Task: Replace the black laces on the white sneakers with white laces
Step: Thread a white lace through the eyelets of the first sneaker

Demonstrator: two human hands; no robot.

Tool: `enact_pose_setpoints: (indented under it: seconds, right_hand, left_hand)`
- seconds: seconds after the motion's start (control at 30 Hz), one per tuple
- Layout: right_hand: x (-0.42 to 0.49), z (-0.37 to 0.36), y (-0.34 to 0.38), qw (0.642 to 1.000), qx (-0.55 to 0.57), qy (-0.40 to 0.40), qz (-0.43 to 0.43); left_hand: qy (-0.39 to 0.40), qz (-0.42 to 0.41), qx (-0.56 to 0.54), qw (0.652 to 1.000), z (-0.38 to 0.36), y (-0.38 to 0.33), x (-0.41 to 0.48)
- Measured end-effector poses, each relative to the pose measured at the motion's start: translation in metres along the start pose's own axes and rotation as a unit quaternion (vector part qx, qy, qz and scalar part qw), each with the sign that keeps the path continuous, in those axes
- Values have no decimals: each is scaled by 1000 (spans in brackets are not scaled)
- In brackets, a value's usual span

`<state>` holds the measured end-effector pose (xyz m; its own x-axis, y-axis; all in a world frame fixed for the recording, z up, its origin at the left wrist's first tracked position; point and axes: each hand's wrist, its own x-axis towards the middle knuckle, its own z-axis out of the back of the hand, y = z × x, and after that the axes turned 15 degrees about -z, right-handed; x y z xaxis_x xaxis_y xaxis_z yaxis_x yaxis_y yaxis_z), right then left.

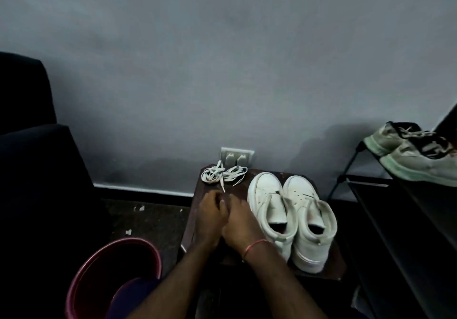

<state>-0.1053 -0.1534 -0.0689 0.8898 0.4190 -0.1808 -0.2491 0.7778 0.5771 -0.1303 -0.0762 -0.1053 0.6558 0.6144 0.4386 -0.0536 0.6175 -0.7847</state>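
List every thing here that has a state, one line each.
white sneakers: upright, side by side on the table, apparently unlaced.
white laces: loose bundle on the table's far corner, unthreaded.
left hand: fingers curled, against the right hand; contents hidden.
right hand: fingers curled; contents hidden.
worn sneakers: laced, atop the rack.
bucket: upright, open-topped.

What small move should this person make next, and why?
Probably reach the left hand forward to the white laces. Both sneakers look unlaced, and the bundle lies just beyond it, untouched. Whether it or the right hand holds anything is unclear.
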Motion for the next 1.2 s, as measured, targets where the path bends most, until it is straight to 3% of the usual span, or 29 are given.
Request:
enact_pose_setpoints:
  seconds: [0.1, 0.3, 0.5, 0.63, 0.87, 1.03, 1.13, 1.2]
  right_hand:
    - [21, 0, 18, 999, -13, 1, -34]
    - [90, 9, 41, 994, -71, 2, -84]
    - [114, 7, 44, 980, -186, 24, -61]
    - [107, 3, 45, 964, -263, -14, -19]
    - [50, 15, 37, 980, -198, 14, 7]
    - [-1, 19, 17, 988, -145, 46, 31]
    - [-23, 26, 0, 993, -88, 41, 66]
    - [-34, 27, -16, 998, 6, 34, 46]
  left_hand:
    - [-46, 38, -16, 998, 1, 5, 3]
    - [-62, 27, -21, 997, -6, 8, 3]
    - [-55, 28, -5, 998, -9, 15, 3]
    - [-55, 34, -16, 998, -10, 17, 2]
    - [-73, 28, -54, 996, -5, 15, 4]
    - [49, -61, -64, 995, 12, 16, -3]
    - [79, -29, -142, 986, 23, 2, -26]
    - [95, -27, -174, 980, 30, -10, -44]
